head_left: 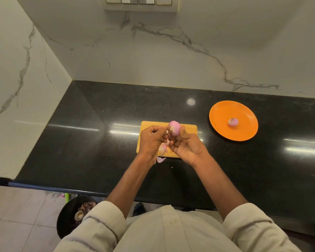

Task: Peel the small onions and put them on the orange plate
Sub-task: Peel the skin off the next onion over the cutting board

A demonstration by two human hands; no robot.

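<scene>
Fingers, right hand: your fingers curl round the pink onion and hold it up above the far edge of the cutting board.
Fingers, left hand: yours are curled in, their tips pinching a pale scrap of skin at the onion's left side (what lies inside the palm is hidden).
Peeled onion: it rests right of centre on the orange plate, well apart from your hands.
Orange plate: it sits on the black desk, to the right of the cutting board and a little farther back.
Peelings: a small pink heap lies on the near part of the board, under your hands; one piece lies on the desk just off the board's near edge.
Floor, near left: a dark round bin stands below the desk edge, with scraps inside.
</scene>
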